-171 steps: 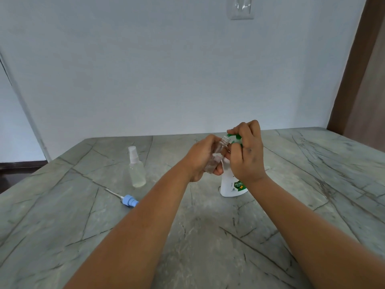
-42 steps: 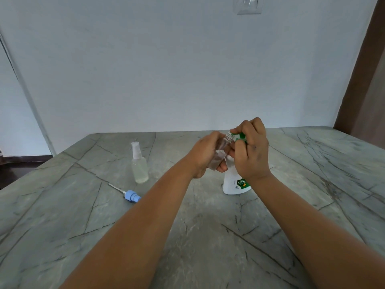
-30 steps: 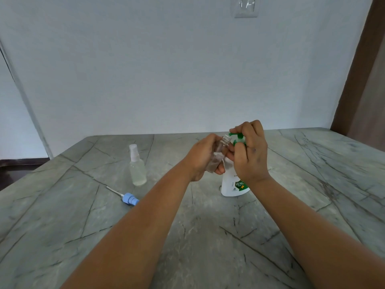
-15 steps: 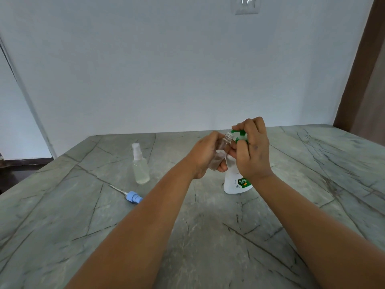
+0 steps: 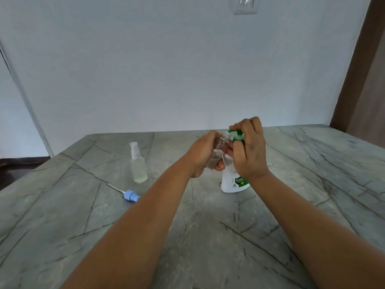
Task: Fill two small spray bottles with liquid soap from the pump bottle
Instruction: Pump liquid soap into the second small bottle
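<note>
My left hand (image 5: 203, 154) grips a small clear spray bottle (image 5: 218, 151) with no cap, tilted so its open threaded neck sits under the green nozzle. My right hand (image 5: 249, 150) curls over the green pump head (image 5: 236, 135) of the white soap pump bottle (image 5: 231, 180), which stands on the table. A second small spray bottle (image 5: 138, 163) with a white cap stands upright to the left and holds pale liquid. A blue spray top (image 5: 130, 195) with its thin dip tube lies on the table in front of that bottle.
The grey-green veined stone table (image 5: 208, 226) runs to a white wall behind. A brown door frame (image 5: 362, 65) stands at the right. A wall plate (image 5: 244, 5) is high on the wall.
The pump head now stands a little higher under my right hand than half a second ago. The open bottle stays at the nozzle. Nothing else on the table has moved.
</note>
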Demonstrator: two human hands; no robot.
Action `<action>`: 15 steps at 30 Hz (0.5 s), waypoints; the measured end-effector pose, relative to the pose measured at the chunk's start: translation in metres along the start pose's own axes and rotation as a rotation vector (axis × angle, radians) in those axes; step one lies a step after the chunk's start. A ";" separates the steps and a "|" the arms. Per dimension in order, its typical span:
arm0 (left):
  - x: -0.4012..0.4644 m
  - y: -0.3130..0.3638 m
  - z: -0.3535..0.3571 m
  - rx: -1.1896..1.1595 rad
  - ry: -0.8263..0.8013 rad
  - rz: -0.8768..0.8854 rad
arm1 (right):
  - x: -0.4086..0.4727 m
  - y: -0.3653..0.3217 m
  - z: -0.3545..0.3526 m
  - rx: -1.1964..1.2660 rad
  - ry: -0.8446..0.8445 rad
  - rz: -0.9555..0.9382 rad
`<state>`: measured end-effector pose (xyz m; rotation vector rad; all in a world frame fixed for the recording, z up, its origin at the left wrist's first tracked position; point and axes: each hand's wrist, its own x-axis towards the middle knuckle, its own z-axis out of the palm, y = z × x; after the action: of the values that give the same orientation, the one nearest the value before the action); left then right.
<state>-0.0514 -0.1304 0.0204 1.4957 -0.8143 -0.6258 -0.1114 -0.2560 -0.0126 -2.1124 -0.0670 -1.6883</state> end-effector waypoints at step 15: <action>0.000 0.000 0.000 0.009 0.008 0.011 | 0.001 -0.003 0.001 -0.002 0.030 -0.025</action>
<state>-0.0508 -0.1304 0.0204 1.4997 -0.8202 -0.6084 -0.1116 -0.2528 -0.0112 -2.0953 -0.0824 -1.7353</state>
